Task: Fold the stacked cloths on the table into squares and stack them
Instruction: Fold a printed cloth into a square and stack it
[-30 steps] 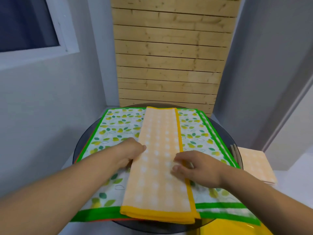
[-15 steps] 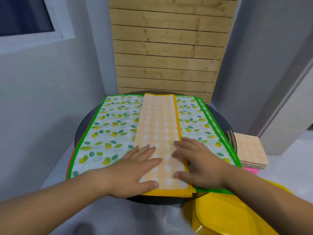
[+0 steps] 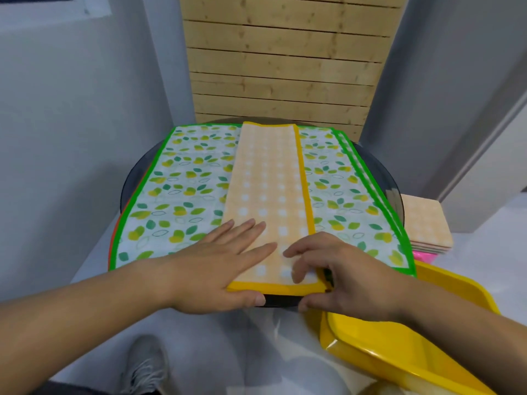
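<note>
- Orange checked cloth [image 3: 268, 195], yellow-hemmed, lies as a long narrow strip, far end to near end, across the middle of the pile on the round dark glass table [image 3: 382, 178].
- Its near hem sits at the table's near rim, and its layers look evenly aligned.
- Left hand [image 3: 216, 269]: flat on the strip's near left part, fingers straight and spread, pressing down. The thumb lies along the near hem. It grips nothing.
- Right hand [image 3: 342, 275]: at the strip's near right corner, fingers curled over the top and thumb below the hem. Judged to be pinching that corner.
- Under the strip, leaf-print cloths [image 3: 182, 189] with green borders lie unfolded, full size. Several offset green edges on the right suggest more than one layer. A red-orange edge at the left hints at a further cloth beneath; count cannot be told.
- Finished stack [image 3: 425, 223]: folded orange checked squares, piled just beyond the table's right rim on something pink [image 3: 425, 255]. Number of squares unclear.
- Yellow plastic piece [image 3: 399, 352] sits near right, below the right wrist; what it is cannot be told.
- Progress, as a judgement: early to middle. Lengthwise folds of the present cloth look done. Crosswise folding into a square is left, then transfer to the stack.
- Every leaf-print cloth is yet to be folded.
- Likely next: lift the near end over toward the far end, with the left hand steadying.
</note>
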